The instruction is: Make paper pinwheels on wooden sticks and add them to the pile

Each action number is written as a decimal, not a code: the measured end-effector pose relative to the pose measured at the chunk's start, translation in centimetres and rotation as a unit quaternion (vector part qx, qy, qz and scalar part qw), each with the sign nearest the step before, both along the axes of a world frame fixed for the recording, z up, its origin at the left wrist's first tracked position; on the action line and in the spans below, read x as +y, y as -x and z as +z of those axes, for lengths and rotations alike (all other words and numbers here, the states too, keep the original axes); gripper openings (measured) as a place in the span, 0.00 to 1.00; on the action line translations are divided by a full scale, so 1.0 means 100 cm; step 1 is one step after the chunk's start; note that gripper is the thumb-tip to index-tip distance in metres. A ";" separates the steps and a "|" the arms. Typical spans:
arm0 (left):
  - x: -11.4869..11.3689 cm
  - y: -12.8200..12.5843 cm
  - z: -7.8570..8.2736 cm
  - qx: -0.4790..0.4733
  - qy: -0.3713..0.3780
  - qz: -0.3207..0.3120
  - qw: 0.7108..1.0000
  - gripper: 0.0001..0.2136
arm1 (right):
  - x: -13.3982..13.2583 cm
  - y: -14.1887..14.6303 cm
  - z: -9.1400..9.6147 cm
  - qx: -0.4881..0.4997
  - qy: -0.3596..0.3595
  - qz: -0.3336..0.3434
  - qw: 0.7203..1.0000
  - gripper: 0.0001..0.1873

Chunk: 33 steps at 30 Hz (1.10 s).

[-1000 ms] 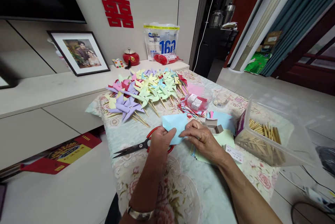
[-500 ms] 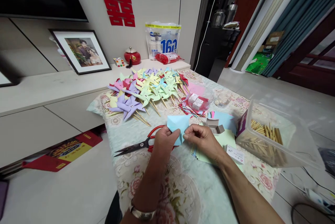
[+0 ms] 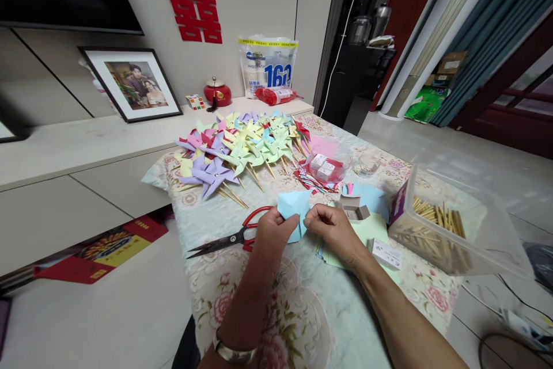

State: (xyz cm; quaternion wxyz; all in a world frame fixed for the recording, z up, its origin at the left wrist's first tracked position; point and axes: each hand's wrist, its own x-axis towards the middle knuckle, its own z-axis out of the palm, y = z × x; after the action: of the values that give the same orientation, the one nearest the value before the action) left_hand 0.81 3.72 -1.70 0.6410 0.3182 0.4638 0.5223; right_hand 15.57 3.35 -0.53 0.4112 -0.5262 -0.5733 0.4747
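Note:
A light blue sheet of paper [image 3: 292, 203] with creases is held up between my two hands over the table. My left hand [image 3: 273, 229] grips its lower left side, thumb across the front. At its right edge, the fingertips of my right hand [image 3: 330, 228] are pinched together on the paper. Red-handled scissors [image 3: 235, 238] lie on the cloth beside my left hand, blades pointing left and one handle partly behind that hand. Beyond my hands lies a heap of finished paper pinwheels [image 3: 242, 156] on sticks, in purple, green, yellow, pink and red.
A clear plastic bin [image 3: 458, 225] of short wooden sticks stands at the right. Green paper sheets [image 3: 374, 231], a small open box [image 3: 353, 208] and a white box [image 3: 386, 254] lie near my right hand. Further back is a round clear container [image 3: 330, 167] with small boxes.
The blue paper has turned slightly between my fingers, and its lower edge shows more. My hands have barely shifted; both still hold the paper.

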 end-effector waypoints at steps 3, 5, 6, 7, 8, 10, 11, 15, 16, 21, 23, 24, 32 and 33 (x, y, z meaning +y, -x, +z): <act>-0.001 0.000 0.001 -0.011 0.003 -0.004 1.000 0.12 | 0.000 0.001 -0.001 -0.011 0.000 -0.007 1.000 0.09; -0.001 0.000 0.001 -0.016 0.000 -0.006 1.000 0.13 | 0.000 0.001 -0.001 -0.018 0.002 -0.012 1.000 0.09; -0.001 0.000 0.000 -0.018 -0.002 -0.006 1.000 0.13 | 0.000 0.001 -0.001 -0.021 0.002 -0.013 1.000 0.09; -0.001 0.000 0.000 -0.020 -0.003 -0.006 1.000 0.13 | 0.000 0.002 -0.001 -0.024 0.003 -0.015 1.000 0.09; -0.001 -0.001 -0.001 -0.020 -0.005 -0.006 1.000 0.13 | 0.000 0.002 -0.001 -0.026 0.002 -0.017 1.000 0.09; -0.001 -0.001 -0.001 -0.018 -0.007 -0.003 1.000 0.14 | 0.000 0.001 -0.001 -0.031 -0.001 -0.019 0.999 0.09; -0.001 -0.001 -0.002 -0.016 -0.007 -0.001 1.000 0.14 | 0.000 0.001 -0.002 -0.033 -0.002 -0.019 0.999 0.09; -0.001 -0.002 -0.001 -0.010 -0.008 0.001 1.000 0.14 | 0.000 0.001 -0.002 -0.040 -0.004 -0.016 0.999 0.09; -0.001 -0.002 -0.001 -0.009 -0.006 0.000 1.000 0.13 | 0.000 0.001 -0.002 -0.040 -0.003 -0.014 0.999 0.09; -0.002 -0.002 -0.001 -0.002 -0.005 -0.005 1.000 0.13 | 0.000 0.002 -0.002 -0.038 0.003 -0.012 0.999 0.10; -0.002 -0.002 -0.001 0.003 -0.006 -0.007 1.000 0.13 | 0.000 0.002 -0.001 -0.039 0.002 -0.014 0.999 0.10; -0.002 -0.002 -0.001 0.005 -0.007 -0.008 1.000 0.13 | 0.000 0.002 -0.001 -0.038 0.002 -0.016 0.999 0.10; -0.002 -0.003 0.001 0.007 -0.001 -0.010 1.000 0.13 | 0.000 0.002 0.000 -0.035 0.007 -0.020 0.999 0.09; -0.002 -0.003 0.001 0.008 0.000 -0.010 1.000 0.12 | 0.000 0.002 0.000 -0.034 0.009 -0.021 0.999 0.09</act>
State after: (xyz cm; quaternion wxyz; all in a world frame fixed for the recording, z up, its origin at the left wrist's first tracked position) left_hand 1.07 3.56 -1.60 0.6423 0.3270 0.4661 0.5132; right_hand 15.33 3.38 -0.52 0.3966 -0.5581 -0.5711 0.4529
